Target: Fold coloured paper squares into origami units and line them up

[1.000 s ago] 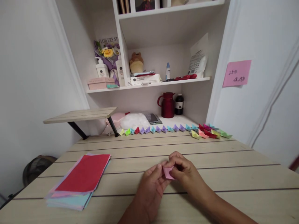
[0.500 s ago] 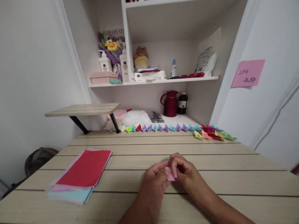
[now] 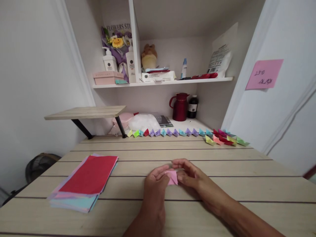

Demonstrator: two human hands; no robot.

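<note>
A small folded piece of pink paper [image 3: 172, 176] is pinched between both my hands just above the wooden table [image 3: 247, 184]. My left hand [image 3: 155, 184] grips its left side with thumb and fingertips. My right hand [image 3: 190, 176] holds its right side, fingers curled over the top. A stack of coloured paper sheets [image 3: 84, 184] with a red sheet on top lies to the left of my hands. A row of small folded paper boats [image 3: 172, 132] in several colours lines the table's far edge.
A small raised wooden shelf [image 3: 86, 112] stands at the back left. Behind the boats are a dark red jug [image 3: 179, 107], a dark bottle [image 3: 193, 107] and a white bag [image 3: 144, 122]. A pink note [image 3: 264, 74] is stuck on the right wall.
My hands have shifted slightly left and away from me with the pink paper; my right fingers have reworked their grip on its fold. The camera tilted a little downward.
</note>
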